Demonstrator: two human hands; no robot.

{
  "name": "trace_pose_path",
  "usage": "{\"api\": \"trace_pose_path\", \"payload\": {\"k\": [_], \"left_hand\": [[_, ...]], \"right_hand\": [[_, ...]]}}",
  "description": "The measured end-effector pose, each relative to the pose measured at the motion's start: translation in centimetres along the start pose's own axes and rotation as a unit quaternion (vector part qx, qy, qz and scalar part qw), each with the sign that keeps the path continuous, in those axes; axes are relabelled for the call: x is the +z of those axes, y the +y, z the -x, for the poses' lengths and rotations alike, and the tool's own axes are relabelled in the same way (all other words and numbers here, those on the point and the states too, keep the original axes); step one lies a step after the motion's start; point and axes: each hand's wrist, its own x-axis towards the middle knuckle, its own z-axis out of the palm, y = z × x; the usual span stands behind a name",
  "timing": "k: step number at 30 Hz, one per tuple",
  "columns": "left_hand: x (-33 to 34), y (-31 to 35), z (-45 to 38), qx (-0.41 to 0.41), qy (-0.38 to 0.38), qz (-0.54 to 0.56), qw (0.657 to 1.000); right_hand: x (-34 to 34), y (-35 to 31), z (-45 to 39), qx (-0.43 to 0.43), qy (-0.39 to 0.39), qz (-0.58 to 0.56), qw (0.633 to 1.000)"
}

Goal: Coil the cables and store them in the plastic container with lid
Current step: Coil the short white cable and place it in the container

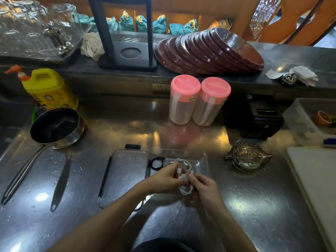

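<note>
Wet steel counter (254, 206), wooden shelving (181, 8)

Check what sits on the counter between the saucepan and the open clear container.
In the head view, the container's clear lid lies flat between the saucepan and the clear container, touching the container's left edge.

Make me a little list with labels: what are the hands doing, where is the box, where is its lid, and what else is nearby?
left hand: holds white cable
right hand: pinches the same cable
black cable: coiled, lying in the container
clear plastic container: open, on the steel counter
lid: flat beside the container, on its left
nearby: saucepan, two pink-lidded jars, leaf-shaped metal dish
</note>
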Motion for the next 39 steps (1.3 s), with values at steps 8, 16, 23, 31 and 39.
{"api": "trace_pose_path", "payload": {"k": [8,16,23,31,39], "left_hand": [[-0.8,-2.6,-1.4,-0.048,0.054,-0.038,0.997],[-0.8,-2.9,-3.1,-0.031,0.13,-0.015,0.991],[-1.2,-3.1,-6.6,-0.024,0.053,-0.198,0.978],[2.0,-7.5,-8.9,-0.074,-0.02,-0.233,0.969],[4.4,-8.2,-10.5,0.0,-0.036,-0.316,0.948]], "right_hand": [[-0.2,0.9,-0.5,0.012,-0.025,0.004,1.0],[0.1,0.7,-1.7,0.021,0.009,0.055,0.998],[-0.4,-1.9,-3.4,0.013,0.013,0.211,0.977],[-3.0,-1.5,-4.0,-0.011,0.071,0.426,0.902],[-4.3,-0.2,-5.0,-0.011,0.055,0.572,0.818]]}}
